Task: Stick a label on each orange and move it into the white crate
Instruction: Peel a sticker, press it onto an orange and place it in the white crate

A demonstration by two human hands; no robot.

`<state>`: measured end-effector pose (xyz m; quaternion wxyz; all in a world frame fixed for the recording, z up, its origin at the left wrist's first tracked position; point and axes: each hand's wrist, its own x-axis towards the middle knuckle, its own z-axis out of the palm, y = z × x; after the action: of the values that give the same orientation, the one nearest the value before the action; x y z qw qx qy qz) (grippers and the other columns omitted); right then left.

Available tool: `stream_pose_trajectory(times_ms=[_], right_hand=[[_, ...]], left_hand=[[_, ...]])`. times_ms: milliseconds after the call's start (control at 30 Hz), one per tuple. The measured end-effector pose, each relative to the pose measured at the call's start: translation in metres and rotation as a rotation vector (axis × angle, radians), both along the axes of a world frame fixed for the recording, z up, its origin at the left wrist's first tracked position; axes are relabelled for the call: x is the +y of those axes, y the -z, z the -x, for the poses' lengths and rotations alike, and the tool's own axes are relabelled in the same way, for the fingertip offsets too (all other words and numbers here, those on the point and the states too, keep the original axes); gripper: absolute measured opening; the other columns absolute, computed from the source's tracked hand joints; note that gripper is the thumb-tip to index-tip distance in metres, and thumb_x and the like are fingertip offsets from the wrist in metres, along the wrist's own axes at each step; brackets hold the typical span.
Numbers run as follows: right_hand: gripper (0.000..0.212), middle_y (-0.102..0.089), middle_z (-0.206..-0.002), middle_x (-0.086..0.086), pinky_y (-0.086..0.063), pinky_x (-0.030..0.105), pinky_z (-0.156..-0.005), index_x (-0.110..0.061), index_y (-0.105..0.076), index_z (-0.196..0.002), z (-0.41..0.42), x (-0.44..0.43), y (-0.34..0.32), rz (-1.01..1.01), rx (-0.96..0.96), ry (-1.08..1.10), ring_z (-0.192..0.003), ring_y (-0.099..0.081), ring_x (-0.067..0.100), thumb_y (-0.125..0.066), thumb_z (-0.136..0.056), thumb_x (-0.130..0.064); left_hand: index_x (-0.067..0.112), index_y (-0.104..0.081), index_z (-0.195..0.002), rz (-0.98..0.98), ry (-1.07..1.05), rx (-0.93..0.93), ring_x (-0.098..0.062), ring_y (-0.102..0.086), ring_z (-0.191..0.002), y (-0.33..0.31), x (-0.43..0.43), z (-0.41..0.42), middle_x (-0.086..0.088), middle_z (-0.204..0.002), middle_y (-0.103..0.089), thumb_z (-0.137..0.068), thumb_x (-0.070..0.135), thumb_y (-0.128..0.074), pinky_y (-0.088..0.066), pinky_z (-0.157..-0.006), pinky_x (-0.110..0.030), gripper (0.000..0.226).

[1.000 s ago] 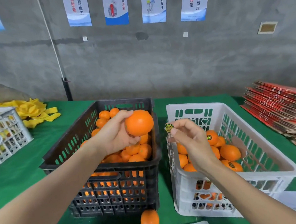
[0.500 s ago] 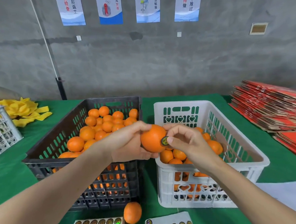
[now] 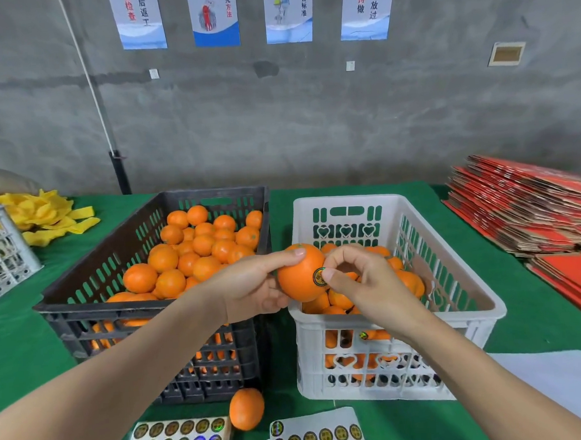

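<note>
above the white crate [image 3: 345,200], left hand [image 3: 252,289] grips an orange [image 3: 297,281], right hand [image 3: 370,283] pinches its half-hidden label [image 3: 318,276].

We see a white crate [image 3: 348,201] of smooth plastic. Above its left rim, an orange [image 3: 297,281] shows dimpled, faintly shiny skin and a glossy label [image 3: 318,276]. Left of it, a black crate [image 3: 145,308] looks matt plastic. Beneath it, matt green cloth [image 3: 13,352]; in front, glossy sticker sheets [image 3: 179,439].

A rough grey concrete wall [image 3: 311,124] carries a row of posters [image 3: 215,18] along its top, a dark pole [image 3: 121,175] stands against it at left, and a green-covered table [image 3: 539,311] meets its foot.
</note>
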<state>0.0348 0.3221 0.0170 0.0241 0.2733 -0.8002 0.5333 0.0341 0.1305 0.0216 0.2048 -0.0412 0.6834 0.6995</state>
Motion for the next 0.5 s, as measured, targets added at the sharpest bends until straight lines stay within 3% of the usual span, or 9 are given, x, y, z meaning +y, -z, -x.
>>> stream_pose_trajectory(times_ms=[167,267,400,500], right_hand=[[0.020,-0.054,-0.090,-0.003,-0.035,0.008,-0.068,-0.026,-0.050,-0.077,0.001,-0.002,0.007,-0.086,0.171,0.129,-0.085,-0.050,0.005,-0.059,-0.090,-0.014],[0.014,-0.054,-0.088,-0.004,-0.037,0.010,-0.065,-0.022,-0.052,-0.080,-0.001,-0.005,0.012,-0.040,0.251,0.208,-0.086,-0.048,0.001,-0.061,-0.088,-0.014],[0.017,-0.054,-0.093,-0.004,-0.040,0.015,-0.065,-0.023,-0.054,-0.091,0.000,-0.005,0.015,0.000,0.278,0.249,-0.084,-0.052,0.002,-0.067,-0.084,-0.017],[0.072,-0.051,-0.105,-0.009,-0.049,0.016,-0.061,-0.035,-0.034,-0.130,0.007,0.003,0.011,0.043,0.087,0.227,-0.069,-0.060,0.008,-0.078,-0.074,-0.026]], left_hand=[[0.027,-0.065,-0.112,-0.010,0.035,0.007,-0.011,-0.054,-0.058,0.006,0.005,0.000,-0.003,-0.081,-0.071,-0.045,0.061,-0.082,-0.032,-0.065,-0.022,0.077],[0.027,-0.065,-0.113,-0.029,-0.003,0.001,-0.015,-0.053,-0.070,0.009,0.012,0.002,-0.005,-0.088,-0.070,-0.045,0.063,-0.078,-0.032,-0.069,-0.024,0.078],[0.023,-0.061,-0.109,0.022,-0.022,0.016,-0.009,-0.046,-0.048,0.010,0.017,0.006,0.000,-0.067,-0.063,-0.059,0.061,-0.068,-0.027,-0.056,-0.022,0.063],[0.021,-0.061,-0.104,0.066,-0.029,0.001,-0.009,-0.041,-0.044,0.014,0.014,0.010,-0.001,-0.061,-0.057,-0.086,0.049,-0.057,-0.029,-0.051,-0.020,0.034]])
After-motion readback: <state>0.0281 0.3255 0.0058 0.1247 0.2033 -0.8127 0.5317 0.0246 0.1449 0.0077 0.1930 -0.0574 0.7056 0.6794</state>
